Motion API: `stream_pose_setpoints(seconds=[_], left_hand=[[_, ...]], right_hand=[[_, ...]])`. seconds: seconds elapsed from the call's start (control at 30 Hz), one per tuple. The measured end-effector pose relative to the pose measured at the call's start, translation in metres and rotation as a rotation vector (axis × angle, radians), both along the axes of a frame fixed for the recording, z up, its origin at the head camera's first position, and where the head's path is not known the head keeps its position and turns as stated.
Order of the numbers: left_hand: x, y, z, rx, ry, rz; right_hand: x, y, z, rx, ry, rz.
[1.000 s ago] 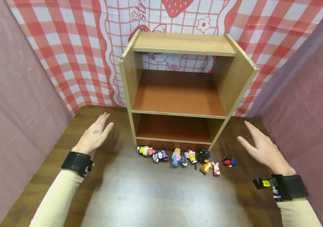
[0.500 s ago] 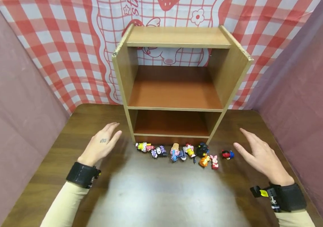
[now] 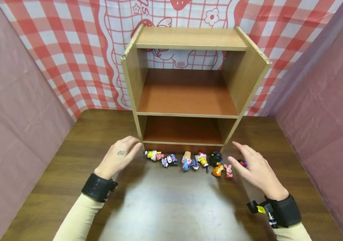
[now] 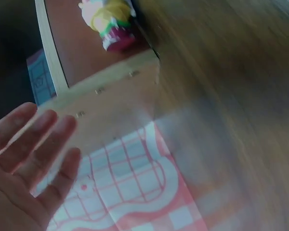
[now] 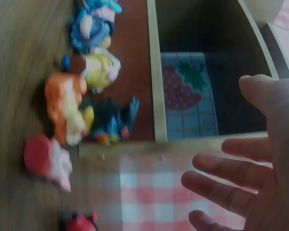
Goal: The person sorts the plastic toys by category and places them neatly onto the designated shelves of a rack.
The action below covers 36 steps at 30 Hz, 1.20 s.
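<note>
My left hand (image 3: 118,157) hovers beside the left front corner of the wooden shelf (image 3: 189,100), fingers extended, holding nothing. Nearest to it lies a yellow and pink figurine (image 3: 152,155). At the right front corner, my right hand (image 3: 258,172) has its fingers spread with nothing in them. It partly hides a red and blue figurine (image 3: 242,163). Close by are a pink rabbit figurine (image 3: 228,171), an orange figurine (image 3: 218,170) and a black figurine (image 3: 216,158). Toward the middle of the row lie a black and purple figurine (image 3: 170,160) and a blue figurine (image 3: 186,164).
The shelf stands upright on a brown wooden table (image 3: 165,207) with the figurines along its front base. Behind it hangs a red and white checked cloth (image 3: 78,50). Pinkish cloths (image 3: 23,83) enclose both sides.
Both hands have moved inward toward the shelf's front corners, the left going right and the right going left. The right hand has come partly over the red and blue figurine. The figurines look unmoved.
</note>
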<state>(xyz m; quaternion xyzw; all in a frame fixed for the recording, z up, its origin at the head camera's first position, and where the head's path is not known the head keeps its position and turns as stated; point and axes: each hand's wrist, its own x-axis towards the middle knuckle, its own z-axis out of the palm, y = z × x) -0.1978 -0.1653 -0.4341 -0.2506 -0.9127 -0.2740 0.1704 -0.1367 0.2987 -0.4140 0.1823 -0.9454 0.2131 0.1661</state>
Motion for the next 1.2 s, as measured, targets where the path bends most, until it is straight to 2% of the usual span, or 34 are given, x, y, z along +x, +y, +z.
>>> stream_pose_setpoints(seconds=[0.17,0.27,0.37,0.5,0.7,0.77,0.97,1.2], left_hand=[[-0.005,0.019,0.001,-0.005,0.1,-0.109],[-0.009,0.03,0.001,-0.019,0.122,-0.166],[-0.013,0.041,0.001,-0.025,0.1,-0.207],[-0.014,0.05,-0.003,-0.026,0.049,-0.23],[-0.015,0.062,-0.007,0.004,-0.033,-0.313],[-0.015,0.066,-0.008,-0.014,-0.055,-0.323],[-0.017,0.077,-0.008,-0.156,-0.104,-0.321],[-0.017,0.083,-0.01,-0.225,-0.097,-0.3]], right_hand=[[-0.009,-0.019,-0.004,-0.014,0.006,0.087],[-0.014,-0.032,-0.005,-0.029,-0.015,0.134],[-0.018,-0.047,-0.004,-0.034,-0.028,0.158],[-0.025,-0.07,-0.003,-0.018,-0.032,0.2],[-0.035,-0.104,-0.01,0.06,-0.017,0.265],[-0.039,-0.114,-0.012,0.096,-0.025,0.274],[-0.05,-0.138,-0.019,0.154,-0.095,0.294],[-0.054,-0.148,-0.029,0.173,-0.139,0.294]])
